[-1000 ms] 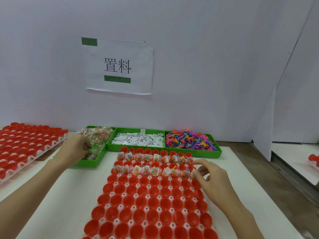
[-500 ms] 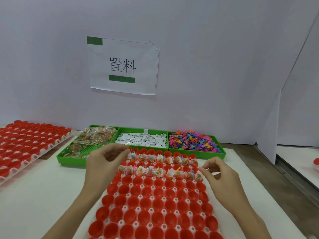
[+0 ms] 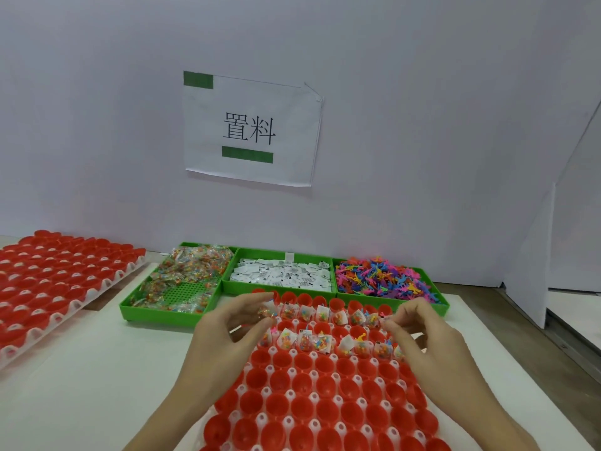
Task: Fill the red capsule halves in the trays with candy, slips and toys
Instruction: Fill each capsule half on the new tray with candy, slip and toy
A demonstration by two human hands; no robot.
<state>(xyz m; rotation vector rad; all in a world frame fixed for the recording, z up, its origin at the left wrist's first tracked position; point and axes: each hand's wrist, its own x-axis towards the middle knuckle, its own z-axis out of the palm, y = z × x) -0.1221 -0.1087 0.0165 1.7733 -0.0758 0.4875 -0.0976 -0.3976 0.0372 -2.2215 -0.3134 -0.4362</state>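
A tray of red capsule halves (image 3: 302,408) lies in front of me on the white table. Its two far rows hold candy packets, white slips and small toys (image 3: 320,341); the nearer rows are bare red cups. My left hand (image 3: 224,336) hovers over the tray's far left corner and pinches a candy packet (image 3: 265,312) between thumb and fingers. My right hand (image 3: 422,336) is over the far right corner with curled fingers, and I cannot see whether anything is between its fingertips.
Behind the tray stand three green bins: candy packets (image 3: 185,271), white slips (image 3: 283,275) and colourful plastic toys (image 3: 383,281). A second tray of red halves (image 3: 58,281) sits at the left. A white wall with a paper sign (image 3: 250,131) closes the back; the table's edge (image 3: 507,359) runs along the right.
My left hand left the candy bin and came over the tray's far left corner with a candy packet. My right hand stayed at the tray's right end, and the view shifted closer.
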